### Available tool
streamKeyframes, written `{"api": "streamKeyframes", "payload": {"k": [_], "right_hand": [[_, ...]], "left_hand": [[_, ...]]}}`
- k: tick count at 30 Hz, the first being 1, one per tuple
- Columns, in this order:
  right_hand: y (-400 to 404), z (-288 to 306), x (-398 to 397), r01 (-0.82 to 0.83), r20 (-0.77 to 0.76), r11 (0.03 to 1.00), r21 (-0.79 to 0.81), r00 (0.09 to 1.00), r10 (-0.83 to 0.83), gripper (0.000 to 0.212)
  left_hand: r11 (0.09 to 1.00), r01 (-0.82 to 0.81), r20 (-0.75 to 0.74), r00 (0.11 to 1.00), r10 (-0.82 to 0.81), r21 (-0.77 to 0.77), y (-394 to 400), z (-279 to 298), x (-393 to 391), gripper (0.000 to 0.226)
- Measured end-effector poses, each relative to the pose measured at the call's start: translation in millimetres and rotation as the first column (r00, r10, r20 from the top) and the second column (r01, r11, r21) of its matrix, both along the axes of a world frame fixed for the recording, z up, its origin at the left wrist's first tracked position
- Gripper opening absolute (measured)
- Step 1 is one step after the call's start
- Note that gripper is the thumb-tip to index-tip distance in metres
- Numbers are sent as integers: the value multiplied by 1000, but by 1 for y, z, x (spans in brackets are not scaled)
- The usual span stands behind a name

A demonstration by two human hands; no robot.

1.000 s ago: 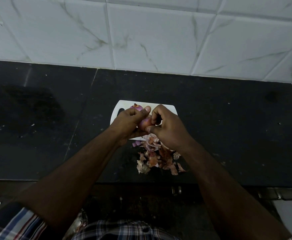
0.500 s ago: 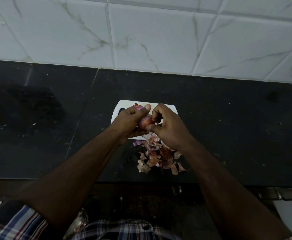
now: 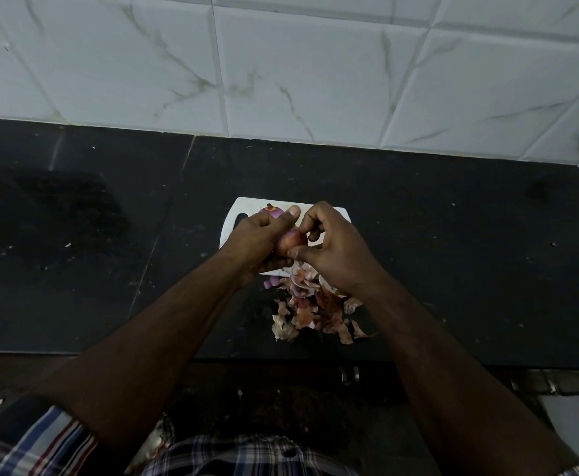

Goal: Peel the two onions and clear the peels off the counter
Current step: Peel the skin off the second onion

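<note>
My left hand [image 3: 259, 242] grips a reddish onion [image 3: 292, 242] above the white cutting board [image 3: 230, 224]. My right hand [image 3: 336, 248] pinches at the onion's skin with thumb and forefinger. A second, purple peeled onion [image 3: 271, 210] lies on the board just behind my left thumb, partly hidden. A heap of dry onion peels [image 3: 315, 311] lies on the black counter [image 3: 452, 255] in front of the board, under my right wrist.
A small purple onion piece [image 3: 270, 282] lies at the board's near edge. White marbled wall tiles [image 3: 315, 70] rise behind the counter. The counter's front edge runs just below the peel heap. My checked shirt fills the bottom of the view.
My right fingers have shifted slightly on the onion, the forefinger curling in toward its top. Both hands stay over the board.
</note>
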State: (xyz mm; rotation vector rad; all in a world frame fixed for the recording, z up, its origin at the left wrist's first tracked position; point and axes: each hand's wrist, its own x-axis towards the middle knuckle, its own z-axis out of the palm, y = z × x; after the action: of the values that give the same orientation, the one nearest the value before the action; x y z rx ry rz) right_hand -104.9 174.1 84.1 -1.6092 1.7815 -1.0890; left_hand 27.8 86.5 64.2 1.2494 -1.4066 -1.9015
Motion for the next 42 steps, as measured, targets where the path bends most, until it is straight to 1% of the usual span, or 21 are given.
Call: {"api": "streamKeyframes", "payload": {"k": [6,7,10,15,17,19,21,23,29,35,39,41,42], "right_hand": [[-1,0,-1,-1,-41,1000,29,999,2,33],[-1,1,-1,-8,-48,999,40,999,10,33],[-1,2,-3,-31,-77,997,68,996,36,31],[0,-1,-5,-59,-103,992,110,992,71,35],[0,-3,-6,-54,-87,994,99,994,62,35],[1,-5,-7,-16,-29,999,52,999,17,30],[2,-6,-8,43,45,999,21,998,-44,26],[1,-8,-8,60,70,998,4,996,-60,23],[-3,-9,-10,48,21,998,-41,999,-48,21],[-6,-6,-13,-41,-28,998,43,999,42,21],[-6,-3,-10,-73,-85,992,103,993,82,27],[-5,-2,-7,-81,-111,990,116,989,94,30],[-3,-1,-6,-91,-112,988,126,988,105,27]], "left_hand": [[1000,12,-5,1000,-13,-13,1,-2,-1,72],[1000,14,-8,1000,-14,-10,1,-2,-1,69],[1000,12,-19,1000,-12,-12,4,-1,-1,52],[999,-35,10,999,35,11,6,-3,-1,49],[999,-42,12,999,41,30,4,-5,0,50],[998,-42,6,999,42,47,3,-5,2,53],[998,-37,-8,999,38,44,3,-6,3,50],[999,-24,-15,1000,25,33,4,-6,3,48],[1000,-1,28,1000,1,-2,1,-8,4,52],[999,36,64,997,-34,-32,2,-6,6,57],[995,62,125,991,-52,-77,1,-5,6,43],[997,53,110,993,-46,-62,1,-5,5,42],[998,31,89,996,-27,-47,0,-5,5,43]]}}
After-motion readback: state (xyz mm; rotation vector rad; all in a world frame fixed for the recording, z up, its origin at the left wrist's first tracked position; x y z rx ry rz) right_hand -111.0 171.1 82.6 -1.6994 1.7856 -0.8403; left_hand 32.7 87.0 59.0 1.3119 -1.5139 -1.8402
